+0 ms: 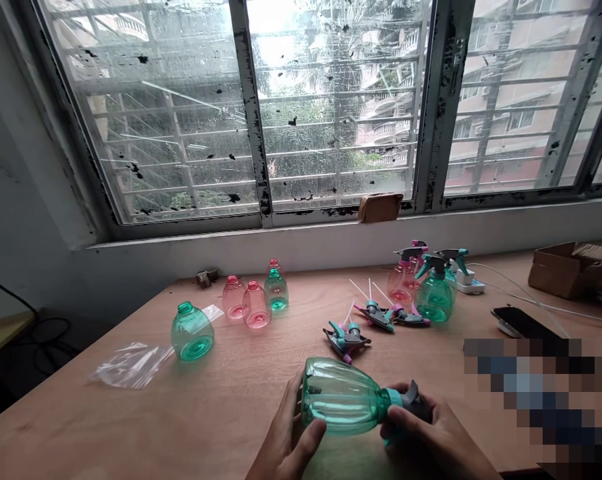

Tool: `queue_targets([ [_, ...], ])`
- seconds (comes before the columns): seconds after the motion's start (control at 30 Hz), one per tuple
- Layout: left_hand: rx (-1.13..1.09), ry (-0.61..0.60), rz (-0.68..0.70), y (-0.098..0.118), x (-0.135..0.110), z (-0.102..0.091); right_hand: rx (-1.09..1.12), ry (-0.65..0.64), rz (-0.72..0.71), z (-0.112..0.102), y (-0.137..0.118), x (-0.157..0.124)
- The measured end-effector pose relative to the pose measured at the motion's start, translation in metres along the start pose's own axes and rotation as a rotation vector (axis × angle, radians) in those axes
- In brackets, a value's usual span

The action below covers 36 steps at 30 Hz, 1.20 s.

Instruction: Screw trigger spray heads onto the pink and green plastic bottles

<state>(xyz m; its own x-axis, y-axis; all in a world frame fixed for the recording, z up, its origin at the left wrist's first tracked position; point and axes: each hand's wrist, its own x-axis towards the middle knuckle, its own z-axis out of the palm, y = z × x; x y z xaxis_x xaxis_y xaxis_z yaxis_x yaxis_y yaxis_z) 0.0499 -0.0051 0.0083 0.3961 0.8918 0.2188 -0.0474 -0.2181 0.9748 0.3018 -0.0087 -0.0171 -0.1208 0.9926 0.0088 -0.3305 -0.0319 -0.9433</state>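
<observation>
Green bottle (345, 397) is gripped by curled hands (287, 433) (441, 430), left round base (309, 387), right round sprayer (415, 404).

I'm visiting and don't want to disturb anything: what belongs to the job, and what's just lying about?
Seemingly part of the job:
green bottle in the left hand
its spray head, in the right hand
bottles without heads
loose spray heads
bottles with heads fitted

Probably just lying about:
phone
white plug adapter
cardboard box
</observation>
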Motion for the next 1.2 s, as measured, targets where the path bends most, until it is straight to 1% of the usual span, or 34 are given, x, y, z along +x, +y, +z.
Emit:
queue_targets([
  [0.17, 0.001, 0.012, -0.019, 0.002, -0.001, 0.001, -0.064, 0.012, -0.016, -0.003, 0.003, 0.000],
  [0.3, -0.059, -0.024, -0.005, 0.003, -0.002, 0.002, -0.094, 0.039, -0.043, -0.004, 0.003, 0.000],
  [0.4, -0.083, -0.032, -0.009, 0.004, -0.003, 0.002, -0.090, 0.028, -0.036, -0.004, 0.003, 0.000],
  [0.6, -0.021, -0.036, 0.000, 0.003, -0.006, -0.001, -0.099, 0.015, -0.030, -0.001, 0.000, -0.001],
  [0.77, 0.072, 0.045, -0.004, -0.004, -0.002, -0.004, -0.119, -0.001, -0.034, 0.002, -0.002, -0.003],
  [0.83, 0.108, 0.057, -0.006, -0.006, -0.001, -0.005, -0.121, 0.011, -0.030, 0.002, -0.001, -0.003],
  [0.93, 0.072, 0.034, -0.030, -0.008, -0.002, -0.007, -0.112, 0.022, -0.016, 0.000, 0.001, -0.002],
  [1.1, -0.025, -0.034, 0.038, -0.008, -0.006, -0.008, -0.008, 0.021, 0.046, -0.003, 0.004, -0.001],
  [1.2, -0.035, -0.053, 0.012, -0.005, -0.007, -0.005, -0.005, 0.040, 0.018, -0.003, 0.004, -0.001],
])
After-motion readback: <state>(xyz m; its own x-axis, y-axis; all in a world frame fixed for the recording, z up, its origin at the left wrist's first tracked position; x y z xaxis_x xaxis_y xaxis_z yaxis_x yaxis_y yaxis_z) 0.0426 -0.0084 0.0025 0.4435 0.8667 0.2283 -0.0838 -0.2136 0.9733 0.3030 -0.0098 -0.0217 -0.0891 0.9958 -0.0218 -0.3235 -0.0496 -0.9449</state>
